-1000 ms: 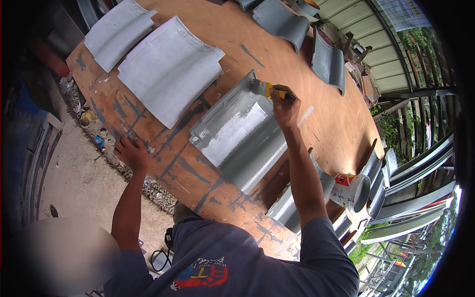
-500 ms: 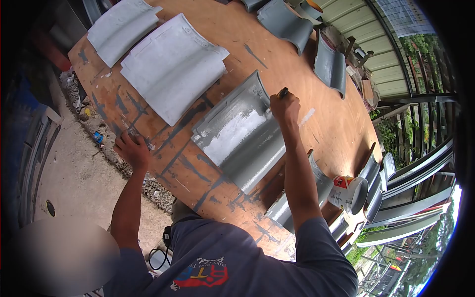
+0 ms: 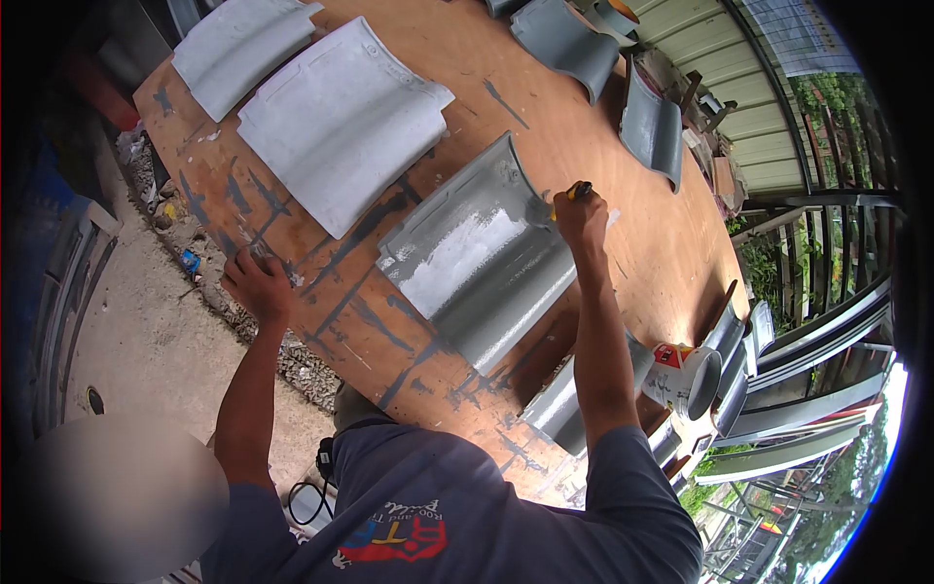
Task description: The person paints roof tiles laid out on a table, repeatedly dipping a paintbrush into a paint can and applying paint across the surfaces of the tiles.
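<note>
A big plywood tabletop [image 3: 574, 146], streaked with grey paint, fills most of what I see, and a person in a dark printed T-shirt [image 3: 418, 506] stands at its edge. Roof tiles lie spread over it: a half-painted tile [image 3: 486, 263] sits in the middle, between the hands, grey all round a bare white patch. Just beside it lies a white tile [image 3: 345, 122], with another white tile [image 3: 245, 58] beyond, while a grey tile [image 3: 652, 127] sits across the table. A paint bucket [image 3: 684, 378] stands near the right forearm. The left hand [image 3: 258, 285] rests half-curled at the table's edge — whether it pinches anything, I can't tell. The right hand [image 3: 584, 222] grips a yellow-and-black paintbrush [image 3: 556, 205], bristles at the half-painted tile's edge.
</note>
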A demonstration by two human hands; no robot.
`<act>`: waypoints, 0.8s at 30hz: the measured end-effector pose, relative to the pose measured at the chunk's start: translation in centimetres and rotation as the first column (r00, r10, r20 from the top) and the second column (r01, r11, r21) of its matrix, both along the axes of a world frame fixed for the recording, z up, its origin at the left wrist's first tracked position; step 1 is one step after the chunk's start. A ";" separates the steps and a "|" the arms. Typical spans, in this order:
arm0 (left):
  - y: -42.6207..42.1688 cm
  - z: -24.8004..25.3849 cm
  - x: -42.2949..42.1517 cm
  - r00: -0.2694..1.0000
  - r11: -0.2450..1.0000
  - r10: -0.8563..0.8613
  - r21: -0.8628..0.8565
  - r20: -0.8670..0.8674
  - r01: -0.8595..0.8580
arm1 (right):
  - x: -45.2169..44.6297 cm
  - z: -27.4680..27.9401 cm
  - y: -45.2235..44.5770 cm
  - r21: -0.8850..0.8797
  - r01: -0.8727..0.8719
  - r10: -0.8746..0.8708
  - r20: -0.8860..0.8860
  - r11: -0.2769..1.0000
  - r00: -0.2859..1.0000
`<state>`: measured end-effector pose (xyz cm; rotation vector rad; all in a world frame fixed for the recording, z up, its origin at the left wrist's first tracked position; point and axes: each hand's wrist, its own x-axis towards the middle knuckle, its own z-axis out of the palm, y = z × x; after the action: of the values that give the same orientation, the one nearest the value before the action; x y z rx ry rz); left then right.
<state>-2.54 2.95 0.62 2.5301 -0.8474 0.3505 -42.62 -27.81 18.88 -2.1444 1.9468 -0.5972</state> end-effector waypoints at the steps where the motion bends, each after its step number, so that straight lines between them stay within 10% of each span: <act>1: 0.0 0.1 0.0 1.000 1.000 0.005 0.001 0.000 -0.005 | 0.2 1.4 0.3 0.035 -0.004 0.008 -0.125 0.999 0.992; 4: 0.0 0.2 -0.1 1.000 1.000 0.001 0.004 -0.010 -0.001 | 0.8 3.8 1.5 0.043 -0.009 0.019 -0.238 0.999 0.971; 6: 0.0 0.3 0.0 1.000 1.000 0.004 0.028 -0.014 -0.004 | 0.8 4.4 2.2 0.086 -0.302 0.287 0.154 0.949 0.945; 12: 0.1 0.1 0.0 0.999 1.000 0.006 0.025 -0.033 -0.006 | 1.7 0.0 8.7 0.076 -0.633 0.616 0.168 0.770 0.770; 16: -0.1 0.3 -0.2 0.998 0.998 0.013 0.061 -0.067 -0.009 | 4.2 0.1 15.0 0.385 -0.676 0.555 0.388 0.628 0.736; 24: 0.0 0.5 -0.2 0.998 1.000 0.015 0.020 -0.058 -0.013 | 3.6 -0.5 13.0 0.420 -0.574 0.379 0.462 0.703 0.802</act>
<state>-2.70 2.93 1.08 2.5529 -0.8156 0.2731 -38.97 -14.78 18.40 -1.8916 1.0984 -0.2421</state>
